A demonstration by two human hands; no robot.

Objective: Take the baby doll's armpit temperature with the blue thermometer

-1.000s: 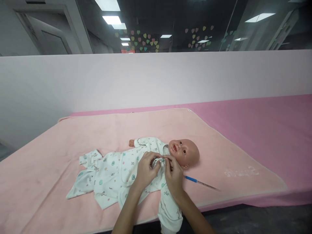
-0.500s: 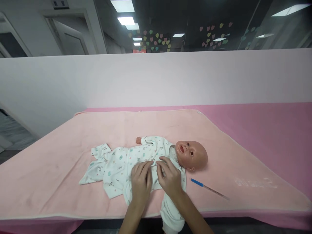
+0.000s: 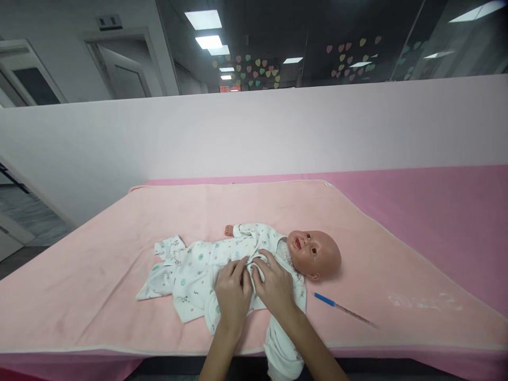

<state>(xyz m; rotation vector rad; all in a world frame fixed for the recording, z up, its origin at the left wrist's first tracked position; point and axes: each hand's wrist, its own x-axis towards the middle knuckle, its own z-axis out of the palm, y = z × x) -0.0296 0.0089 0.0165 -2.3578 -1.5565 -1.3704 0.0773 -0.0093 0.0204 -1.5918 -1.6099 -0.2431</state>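
A baby doll [image 3: 319, 254] lies on its back with its head to the right. It wears a white printed baby outfit [image 3: 194, 275] with loose legs spread to the left. My left hand [image 3: 234, 291] is closed, its fingertips pinching the cloth at the middle of the doll's chest. Close beside it, my right hand [image 3: 275, 286] grips the same cloth with bent fingers. The two sets of fingertips nearly meet, and they hide the exact spot they hold. One sleeve [image 3: 282, 346] hangs toward the near edge, under my right forearm.
A thin stick with a blue handle [image 3: 324, 299], perhaps a thermometer, lies right of the doll. Beneath everything spreads a peach towel [image 3: 119, 233] over a pink surface [image 3: 436, 211]. A white wall [image 3: 278, 129] stands behind, with dark glass above it.
Both hands keep to the chest cloth; the fingertips have shifted slightly up and bunched the fabric between them. The whole view has moved a little.
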